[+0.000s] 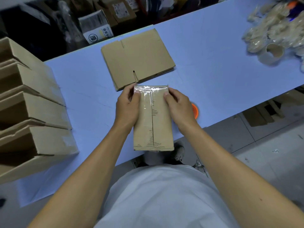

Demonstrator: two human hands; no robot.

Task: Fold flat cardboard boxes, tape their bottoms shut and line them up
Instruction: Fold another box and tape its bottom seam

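Over the near edge of the blue bench [213, 63], a folded cardboard box [153, 122] is held bottom-up between both hands, its centre seam running toward the person and clear tape [150, 91] shining across the far end. The left hand [127, 106] grips the box's left side and the right hand [178, 106] grips the right side, each thumb pressing down on the tape near a far corner. Being thin corrugated board, the box is likely light and fairly stiff along its walls but easy to dent on the flaps, so the side walls look the soundest place to hold; the glossy tape probably gives poor grip. Just beyond it lies a stack of flat boxes [138, 58], nearly touching its far end. To the left, finished boxes [32, 112] stand in a row along the bench edge, leaving open surface between the row and the hands. An orange object [195, 111] peeks out behind the right hand, and a spent tape core [274, 51] lies well apart at the far right.
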